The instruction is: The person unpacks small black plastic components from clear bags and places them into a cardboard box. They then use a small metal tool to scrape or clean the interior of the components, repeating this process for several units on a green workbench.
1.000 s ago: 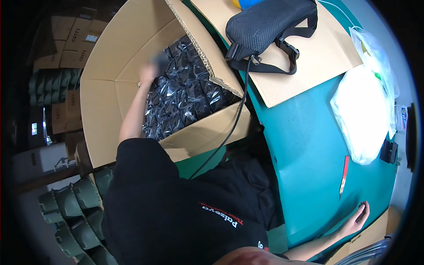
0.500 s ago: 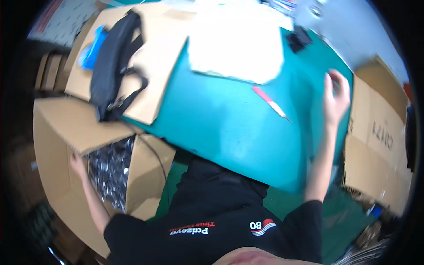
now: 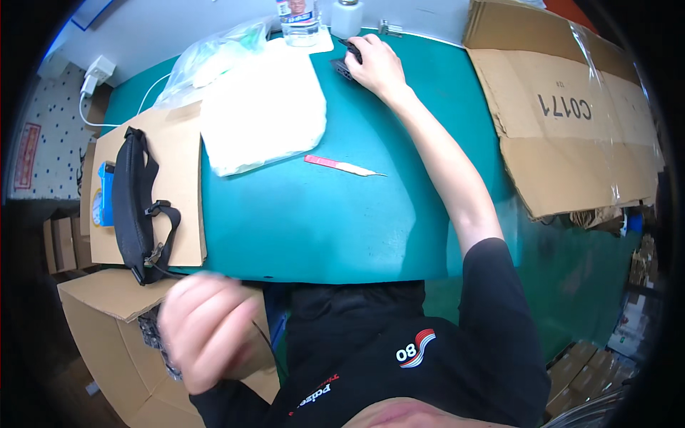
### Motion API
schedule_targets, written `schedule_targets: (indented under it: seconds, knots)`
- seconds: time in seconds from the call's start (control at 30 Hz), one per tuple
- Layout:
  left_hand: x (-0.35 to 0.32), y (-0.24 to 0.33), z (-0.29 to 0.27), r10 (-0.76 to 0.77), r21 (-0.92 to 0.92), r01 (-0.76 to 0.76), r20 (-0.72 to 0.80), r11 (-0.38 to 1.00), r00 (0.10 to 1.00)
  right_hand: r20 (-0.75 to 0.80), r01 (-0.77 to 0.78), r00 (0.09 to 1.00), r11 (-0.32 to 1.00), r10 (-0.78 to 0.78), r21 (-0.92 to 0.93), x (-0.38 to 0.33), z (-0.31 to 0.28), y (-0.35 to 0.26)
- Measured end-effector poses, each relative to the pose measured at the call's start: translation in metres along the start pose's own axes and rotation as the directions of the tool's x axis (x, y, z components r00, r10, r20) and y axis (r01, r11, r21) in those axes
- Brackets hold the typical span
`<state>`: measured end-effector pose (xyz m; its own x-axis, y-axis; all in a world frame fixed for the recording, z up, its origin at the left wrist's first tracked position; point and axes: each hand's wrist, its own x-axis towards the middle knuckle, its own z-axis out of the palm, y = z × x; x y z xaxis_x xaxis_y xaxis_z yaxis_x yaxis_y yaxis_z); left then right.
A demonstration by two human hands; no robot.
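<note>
My right hand (image 3: 380, 65) reaches to the far side of the green table, its fingers closed round small black pieces (image 3: 344, 69) whose exact kind I cannot make out. Smeared by motion, my left hand (image 3: 207, 324) is raised over the open cardboard box (image 3: 107, 335) at the lower left. Dark, shiny contents (image 3: 151, 329) show in that box, partly hidden behind the hand. Midway across the table lies a pair of tweezers with a pink handle (image 3: 335, 164). Beyond the tweezers is a bright white, plastic-covered bundle (image 3: 267, 107).
A black strap bag (image 3: 132, 203) and a blue tape dispenser (image 3: 106, 192) lie on a cardboard sheet (image 3: 187, 221) at left. A clear bottle (image 3: 300, 25) and a white bottle (image 3: 347, 18) stand at the back. A large carton (image 3: 564, 143) borders the right side.
My right hand has moved from the table's right side to the black pieces at the back. My left hand has come up out of the box. The view has turned.
</note>
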<state>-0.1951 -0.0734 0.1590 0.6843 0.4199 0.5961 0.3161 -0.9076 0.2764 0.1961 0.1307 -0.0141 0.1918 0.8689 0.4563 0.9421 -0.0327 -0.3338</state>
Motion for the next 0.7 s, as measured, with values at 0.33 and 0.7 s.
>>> schedule_targets:
  seconds: [0.33,0.7]
  knots:
    - [0.067,-0.058,0.215,-0.007,-0.013,0.015,0.502,1.000,0.865,0.177,-0.337,0.941,0.765,0.287,0.549,-0.109,-0.099,0.053]
    - [0.079,-0.073,0.226,-0.079,0.012,0.097,0.672,0.995,0.736,0.101,-0.238,0.963,0.619,0.249,0.749,-0.146,-0.101,0.076]
